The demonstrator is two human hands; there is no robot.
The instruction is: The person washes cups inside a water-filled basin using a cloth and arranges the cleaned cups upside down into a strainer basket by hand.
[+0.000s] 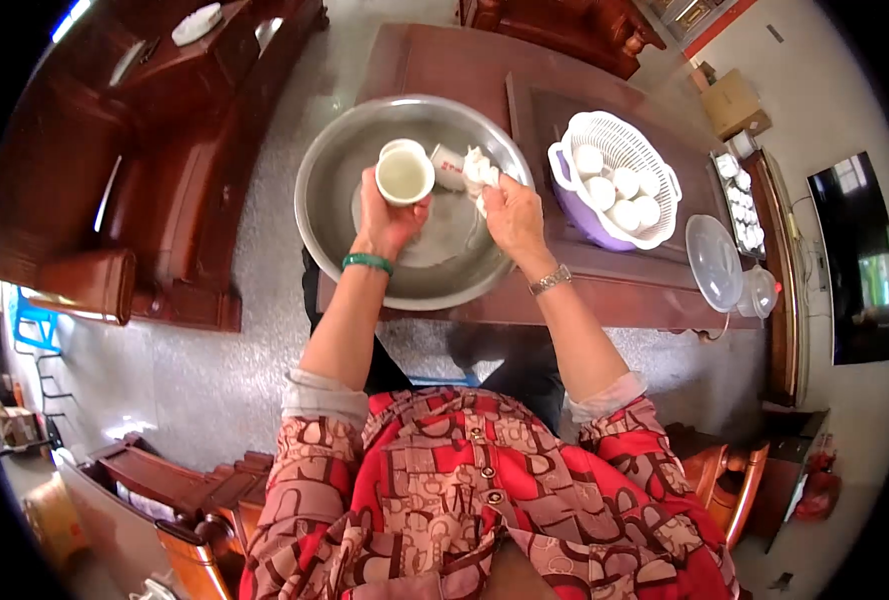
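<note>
My left hand (pixel 392 215) is closed around a white cup (pixel 405 175), held over a wide metal basin (pixel 315 205); its pale inside faces up. Bunched in my right hand (pixel 515 215) is a white cloth (pixel 480 172), above the right side of the same basin. Between the two hands a second white cup (pixel 447 167) with red marks lies on its side in the basin. Shallow water seems to cover the basin's bottom. The cloth partly hides the far end of the lying cup.
Right of the basin, a white and purple strainer basket (pixel 620 140) holds several white cups on the brown table (pixel 435 60). Farther right are a clear lid (pixel 714 262), a glass jar (pixel 758 292) and a tray of cups (pixel 740 205). A wooden sofa (pixel 165 170) stands at left.
</note>
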